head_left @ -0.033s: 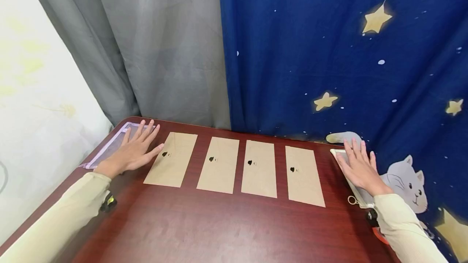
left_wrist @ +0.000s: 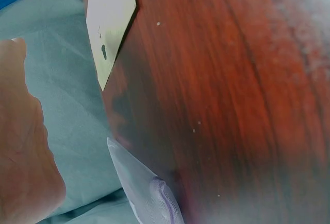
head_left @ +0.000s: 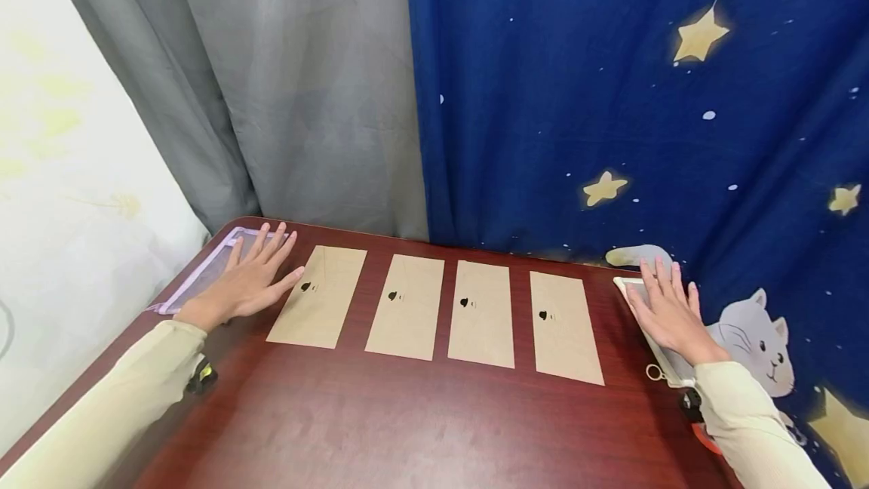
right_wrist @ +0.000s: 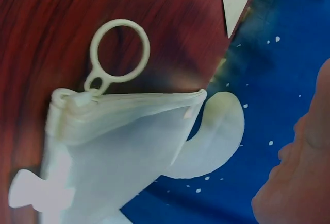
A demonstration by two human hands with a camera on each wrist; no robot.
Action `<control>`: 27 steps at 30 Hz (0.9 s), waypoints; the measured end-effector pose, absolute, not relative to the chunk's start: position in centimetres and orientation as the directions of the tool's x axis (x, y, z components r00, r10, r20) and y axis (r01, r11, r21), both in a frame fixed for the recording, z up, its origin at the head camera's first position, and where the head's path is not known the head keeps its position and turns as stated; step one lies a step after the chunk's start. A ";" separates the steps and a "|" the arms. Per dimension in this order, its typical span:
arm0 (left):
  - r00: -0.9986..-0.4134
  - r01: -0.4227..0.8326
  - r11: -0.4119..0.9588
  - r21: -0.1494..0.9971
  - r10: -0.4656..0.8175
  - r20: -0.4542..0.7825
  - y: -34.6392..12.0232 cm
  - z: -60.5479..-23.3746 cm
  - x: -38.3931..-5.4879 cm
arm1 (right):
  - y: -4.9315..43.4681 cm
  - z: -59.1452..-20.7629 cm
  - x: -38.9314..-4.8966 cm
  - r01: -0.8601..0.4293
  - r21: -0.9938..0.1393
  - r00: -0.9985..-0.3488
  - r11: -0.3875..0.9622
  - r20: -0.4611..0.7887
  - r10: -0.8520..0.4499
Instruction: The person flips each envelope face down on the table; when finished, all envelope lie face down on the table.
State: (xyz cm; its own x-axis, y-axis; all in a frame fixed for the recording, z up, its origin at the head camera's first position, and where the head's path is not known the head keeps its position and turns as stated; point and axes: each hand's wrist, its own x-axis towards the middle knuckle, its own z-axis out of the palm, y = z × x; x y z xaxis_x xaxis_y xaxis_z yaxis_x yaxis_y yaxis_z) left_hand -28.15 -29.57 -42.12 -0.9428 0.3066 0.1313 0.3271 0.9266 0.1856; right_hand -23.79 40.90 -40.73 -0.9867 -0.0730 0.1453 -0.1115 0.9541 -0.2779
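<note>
Table [head_left: 407, 413] looks like kinda glossy wood, tan sheets [head_left: 480, 330] are matt paper, purple pouch [head_left: 207, 274] fine mesh, pale ring [right_wrist: 145, 50] smooth plastic-looking, grey curtain [head_left: 326, 96] matt cloth.

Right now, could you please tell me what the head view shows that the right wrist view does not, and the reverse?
Only the head view shows the left hand, the purple-edged pouch it overlaps, the grey curtain, the printed cat's face, and all four tan paper pieces whole.

Only the right wrist view shows the pale tab at one end of the white pouch.

Both share the white pouch and its ring, the right hand, part of the tan paper pieces, the table and the blue curtain.
</note>
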 end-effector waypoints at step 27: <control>-0.968 0.223 0.861 0.458 0.250 0.001 -25.6 -42.1 -26.2 | 16.1 -37.9 -26.4 -0.153 -0.905 -0.917 0.397 -0.020 -0.398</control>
